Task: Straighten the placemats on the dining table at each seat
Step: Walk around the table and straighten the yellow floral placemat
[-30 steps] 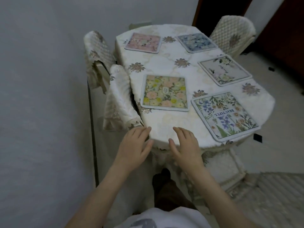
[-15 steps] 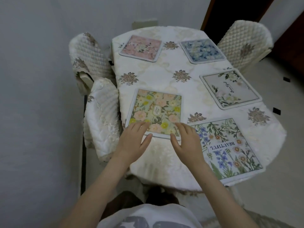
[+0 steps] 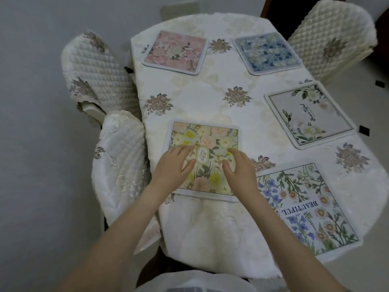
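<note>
Pressing flat on the yellow-flowered placemat (image 3: 202, 144) at the desk's (image 3: 210, 239) near-left seat, the left hand (image 3: 174, 167) lay open, fingers spread, gripping nothing. Just right of it, the right hand (image 3: 239, 167) rested likewise, palm down. Further right lay the "BEAUTIFUL" placemat (image 3: 305, 207), skewed.

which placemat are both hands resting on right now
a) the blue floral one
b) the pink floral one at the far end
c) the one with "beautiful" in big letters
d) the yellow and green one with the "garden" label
d: the left hand and right hand lie flat on the yellow and green placemat, either side of its oval "garden" label.
</note>
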Demonstrator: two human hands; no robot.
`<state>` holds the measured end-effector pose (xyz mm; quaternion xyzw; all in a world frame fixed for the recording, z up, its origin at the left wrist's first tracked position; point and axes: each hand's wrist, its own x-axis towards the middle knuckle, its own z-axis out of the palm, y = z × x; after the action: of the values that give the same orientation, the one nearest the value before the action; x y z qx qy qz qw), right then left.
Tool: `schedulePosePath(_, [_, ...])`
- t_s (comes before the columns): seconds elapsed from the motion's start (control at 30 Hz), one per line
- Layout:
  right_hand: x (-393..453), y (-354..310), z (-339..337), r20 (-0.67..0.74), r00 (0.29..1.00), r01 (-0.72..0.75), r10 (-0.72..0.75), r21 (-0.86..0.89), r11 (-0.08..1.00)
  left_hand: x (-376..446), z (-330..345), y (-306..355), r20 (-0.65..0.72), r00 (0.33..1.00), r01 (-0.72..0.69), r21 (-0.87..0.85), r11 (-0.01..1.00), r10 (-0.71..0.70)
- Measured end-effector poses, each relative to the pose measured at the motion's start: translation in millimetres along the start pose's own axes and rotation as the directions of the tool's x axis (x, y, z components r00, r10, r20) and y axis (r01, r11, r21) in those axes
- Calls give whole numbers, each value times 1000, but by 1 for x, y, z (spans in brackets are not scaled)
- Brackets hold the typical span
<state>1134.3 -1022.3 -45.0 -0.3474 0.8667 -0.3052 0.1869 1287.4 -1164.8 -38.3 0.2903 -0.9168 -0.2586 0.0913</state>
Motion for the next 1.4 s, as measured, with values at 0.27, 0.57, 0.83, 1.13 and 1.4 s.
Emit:
schedulePosePath(0.27, [47,29,33,123,937,-287,327,-261,921,34,32,-61,177,910,372,48,927,-375])
schedulePosePath(0.57, [60,39,45,103,902,-368,419,-322,872,43,52,-68,105,840,527,72,847,-532])
schedulePosePath(0.83, [72,53,32,64,918,-383,392,-124,916,34,54,-68,66,777,628,-24,777,-626])
schedulePosePath(1.13, [74,51,29,117,933,-329,339,-100,939,-7,66,-45,42,727,686,-94,722,-685])
schedulePosePath(1.4, [58,65,30,142,950,-271,278,-66,960,-32,72,-32,44,692,721,-98,686,-721])
